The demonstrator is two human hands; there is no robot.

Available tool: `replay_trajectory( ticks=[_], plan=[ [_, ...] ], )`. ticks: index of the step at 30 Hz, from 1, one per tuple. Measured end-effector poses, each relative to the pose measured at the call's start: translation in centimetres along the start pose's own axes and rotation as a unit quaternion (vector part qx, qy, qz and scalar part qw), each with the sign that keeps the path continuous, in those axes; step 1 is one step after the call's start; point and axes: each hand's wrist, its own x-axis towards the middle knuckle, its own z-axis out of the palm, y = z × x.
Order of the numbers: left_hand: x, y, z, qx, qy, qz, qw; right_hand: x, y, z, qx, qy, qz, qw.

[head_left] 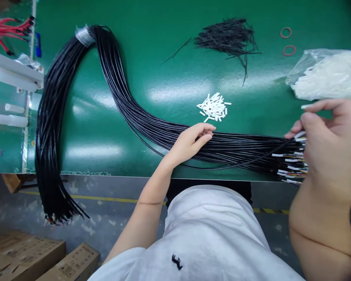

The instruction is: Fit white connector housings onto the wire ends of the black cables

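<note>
A thick bundle of black cables [146, 117] curves across the green table and runs toward my right hand. My left hand [191, 142] lies on top of the bundle, thumb and loosely bent fingers apart, with nothing seen between them. At the right, my right hand [330, 132] is closed on the end of one black cable [263, 155] lifted above the others. A small white tube [306, 106] sticks out between its thumb and forefinger. Beneath that hand, white-sleeved cable ends [289, 160] with thin coloured wires are partly hidden. A pile of short white tubes [213, 107] lies just beyond my left hand.
Black thin strips [226, 37] lie heaped at the back, near two reddish rings [286, 32]. A clear bag of white pieces [330, 76] sits at right. Red cables [8, 31] and a blue marker [38, 45] are at left. Cardboard boxes [70, 265] stand on the floor.
</note>
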Motion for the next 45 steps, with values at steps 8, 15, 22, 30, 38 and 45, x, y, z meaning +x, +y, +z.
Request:
replay_trajectory(
  ticks=[8,15,22,30,38,45],
  plan=[
    [0.6,0.2,1.0,0.345,-0.030,0.064,0.936,-7.9,0.9,-1.2,-0.038,-0.175,-0.073,0.981],
    [0.6,-0.2,2.4,0.417,-0.158,0.143,0.883,-11.7,4.3,0.6,-0.132,0.030,-0.271,0.953],
    [2.7,-0.7,3.7,0.466,-0.129,0.117,0.867,-6.7,7.4,1.6,-0.131,-0.016,-0.251,0.959],
    [5.4,-0.8,3.7,0.370,-0.105,0.097,0.918,-5.1,6.8,-2.0,-0.176,0.052,-0.294,0.938],
    [7.5,-0.7,4.1,0.352,-0.085,0.055,0.931,-10.6,9.6,-8.2,-0.280,0.034,-0.165,0.945],
    [8.0,0.0,5.2,0.383,0.082,0.147,0.908,-9.7,5.9,-8.1,-0.210,0.140,-0.133,0.958]
  ],
)
